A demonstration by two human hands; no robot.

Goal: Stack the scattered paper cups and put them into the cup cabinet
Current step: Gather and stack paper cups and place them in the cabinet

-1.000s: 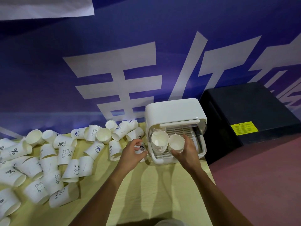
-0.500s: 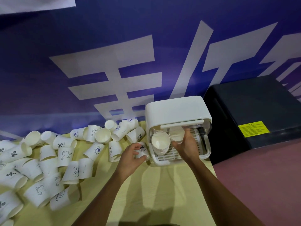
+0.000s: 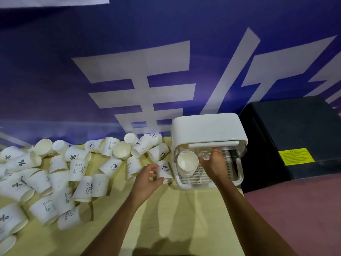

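Note:
A white cup cabinet stands on the yellow table with its clear door raised. A stack of paper cups lies inside on the left of its rack. My right hand reaches into the cabinet beside that stack and holds a paper cup, blurred behind the clear door. My left hand grips a blue-logo cup standing just left of the cabinet. Several scattered cups lie on the table's left side.
A black box with a yellow label stands right of the cabinet. A blue banner hangs close behind the table. Reddish floor lies beyond the table's right edge.
My right hand has carried its cup from the cabinet's front deeper in, under the raised door. My left hand has stayed at the blue-logo cup beside the cabinet.

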